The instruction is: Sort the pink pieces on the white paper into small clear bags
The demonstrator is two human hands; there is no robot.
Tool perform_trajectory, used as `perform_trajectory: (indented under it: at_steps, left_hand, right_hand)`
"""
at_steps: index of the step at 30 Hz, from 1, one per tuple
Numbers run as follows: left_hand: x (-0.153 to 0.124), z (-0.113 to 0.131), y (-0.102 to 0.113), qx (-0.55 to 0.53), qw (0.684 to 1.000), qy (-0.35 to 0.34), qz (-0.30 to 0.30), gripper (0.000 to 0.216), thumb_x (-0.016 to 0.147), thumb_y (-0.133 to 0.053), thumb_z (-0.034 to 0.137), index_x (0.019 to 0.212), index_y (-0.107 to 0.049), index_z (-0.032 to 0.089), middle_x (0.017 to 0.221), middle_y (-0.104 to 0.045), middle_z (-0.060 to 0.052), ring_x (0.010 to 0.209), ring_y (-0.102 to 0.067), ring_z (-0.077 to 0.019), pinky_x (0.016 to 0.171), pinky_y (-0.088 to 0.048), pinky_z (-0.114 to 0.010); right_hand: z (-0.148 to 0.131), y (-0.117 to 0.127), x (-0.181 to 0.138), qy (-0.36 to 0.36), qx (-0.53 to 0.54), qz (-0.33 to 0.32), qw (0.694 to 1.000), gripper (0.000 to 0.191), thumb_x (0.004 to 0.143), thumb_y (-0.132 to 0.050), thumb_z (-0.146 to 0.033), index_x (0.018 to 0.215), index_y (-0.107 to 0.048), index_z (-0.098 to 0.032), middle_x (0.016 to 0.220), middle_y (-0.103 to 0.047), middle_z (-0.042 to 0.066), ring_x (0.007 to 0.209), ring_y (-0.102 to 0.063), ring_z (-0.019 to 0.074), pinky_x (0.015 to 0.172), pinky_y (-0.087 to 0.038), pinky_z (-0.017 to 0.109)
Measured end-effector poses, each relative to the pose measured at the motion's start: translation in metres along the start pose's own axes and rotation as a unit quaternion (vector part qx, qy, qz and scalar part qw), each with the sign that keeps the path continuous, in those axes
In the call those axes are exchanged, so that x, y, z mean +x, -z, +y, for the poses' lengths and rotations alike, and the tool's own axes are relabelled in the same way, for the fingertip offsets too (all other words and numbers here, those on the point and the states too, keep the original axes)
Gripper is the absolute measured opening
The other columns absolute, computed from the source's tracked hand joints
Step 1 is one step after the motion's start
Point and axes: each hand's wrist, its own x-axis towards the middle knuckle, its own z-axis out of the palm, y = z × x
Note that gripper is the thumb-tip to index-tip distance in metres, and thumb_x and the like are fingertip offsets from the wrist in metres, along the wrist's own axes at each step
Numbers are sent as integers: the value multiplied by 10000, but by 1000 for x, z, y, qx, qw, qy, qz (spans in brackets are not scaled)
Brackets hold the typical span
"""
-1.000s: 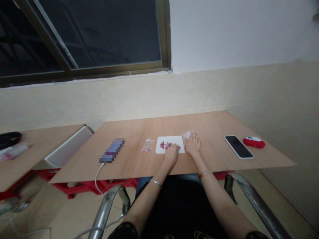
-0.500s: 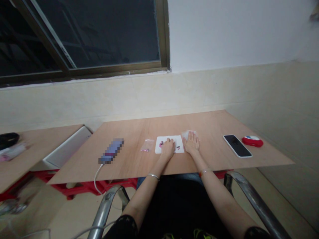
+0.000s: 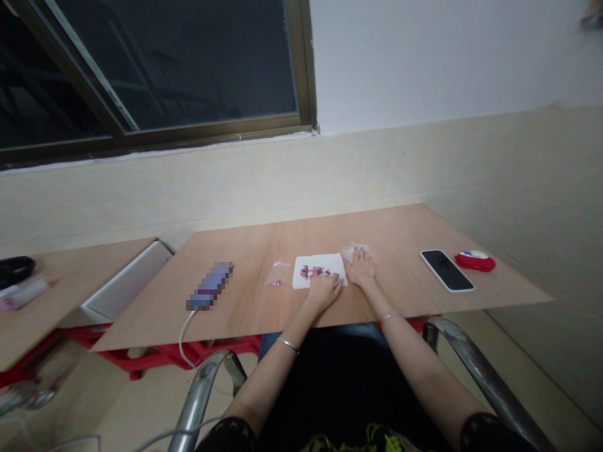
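Note:
A white sheet (image 3: 325,262) lies on the wooden table (image 3: 264,301), with several small pink and dark beads (image 3: 311,272) spread on it. My left hand (image 3: 323,291) rests at the sheet's near edge, fingers curled, its tips next to the beads; whether it pinches a bead I cannot tell. My right hand (image 3: 361,269) lies flat, fingers apart, on a small clear plastic bag (image 3: 352,250) at the sheet's right edge. A second small clear bag (image 3: 277,275) with pink beads lies left of the sheet.
A blurred-out device (image 3: 210,286) with a white cable sits at the left of the table. A black phone (image 3: 446,270) and a red and white object (image 3: 474,261) lie at the right. Chrome chair arms (image 3: 202,389) flank my lap. A lower side table (image 3: 70,270) stands left.
My left hand reached forward over the beads half a second ago and has drawn back to the sheet's near edge. My right hand has stayed flat on the bag.

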Motion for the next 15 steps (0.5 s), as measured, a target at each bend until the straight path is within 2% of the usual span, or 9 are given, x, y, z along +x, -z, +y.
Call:
perform_trajectory:
  at_steps: [2,6,11,13,15]
  left_hand:
    - [-3,1,-2,-19,999,2,-29,365,891,-340,373,946,-607,130,887,-633,-172,854,-583,-266,812,-390,-402]
    - [-7,1,0,-36,998,22,-48,342,880,-372,351,900,-627,123,897,-641,-189,891,-594,-276,843,-388,-414]
    - [-18,-2,-2,-71,996,40,-38,285,876,-389,337,887,-595,140,853,-639,-179,868,-606,-278,847,-401,-417]
    - [-24,-4,-6,-98,994,45,-10,224,863,-425,318,894,-574,155,808,-636,-157,837,-613,-269,843,-411,-404]
    - [-29,-6,-10,-117,992,44,18,186,848,-458,307,890,-561,159,754,-626,-142,804,-616,-272,833,-420,-404]
  right_hand:
    - [0,2,-1,3,1,1,1000,658,905,-274,-443,1409,-169,-34,1453,-220,212,1338,-231,272,1080,-125,413]
    - [-1,8,-7,15,2,16,1000,646,904,-273,-420,1405,-178,-25,1443,-247,214,1326,-256,280,1073,-143,412]
    - [-7,24,-17,16,0,60,998,622,903,-265,-421,1393,-233,-38,1425,-292,208,1316,-254,293,1060,-129,439]
    - [-10,32,-21,17,13,86,996,593,903,-260,-437,1352,-325,-54,1374,-374,209,1274,-311,291,1030,-174,432]
    - [-12,41,-27,-12,30,105,994,539,901,-261,-446,1227,-478,-76,1244,-504,207,1165,-422,294,965,-250,418]
